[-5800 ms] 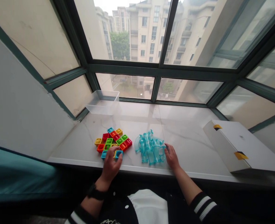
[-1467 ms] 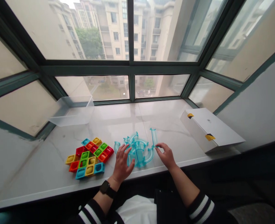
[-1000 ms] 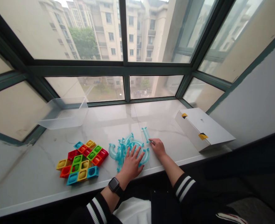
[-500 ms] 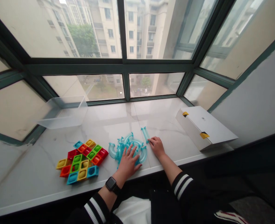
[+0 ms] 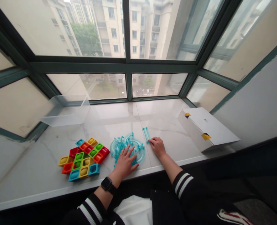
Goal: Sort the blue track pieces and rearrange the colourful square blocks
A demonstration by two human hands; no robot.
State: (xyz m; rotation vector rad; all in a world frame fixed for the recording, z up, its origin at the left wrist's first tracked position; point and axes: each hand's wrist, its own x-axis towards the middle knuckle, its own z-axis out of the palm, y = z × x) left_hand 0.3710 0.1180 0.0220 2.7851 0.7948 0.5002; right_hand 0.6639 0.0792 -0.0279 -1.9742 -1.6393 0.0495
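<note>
A heap of clear turquoise plastic track pieces (image 5: 139, 153), some of them curved, lies on the white marble sill. My left hand (image 5: 125, 161) rests on the heap with its fingers spread, a dark watch on that wrist. To the right of the heap lies a straight turquoise track piece (image 5: 146, 133), apart from the rest. My right hand (image 5: 157, 146) has its fingertips closed at the near end of this straight piece. Left of the heap sits a group of coloured plastic blocks (image 5: 84, 158) in red, green, yellow, orange and blue.
A clear plastic bin (image 5: 66, 120) stands at the back left, near the window. At the right is a white box (image 5: 212, 126) with yellow-and-black tape on its edge. Dark green window frames (image 5: 115, 67) border the marble sill (image 5: 112, 114).
My left hand has shifted slightly left, and the heap under it has been squeezed leftward. My right hand stays at the straight track piece. The view has moved a little.
</note>
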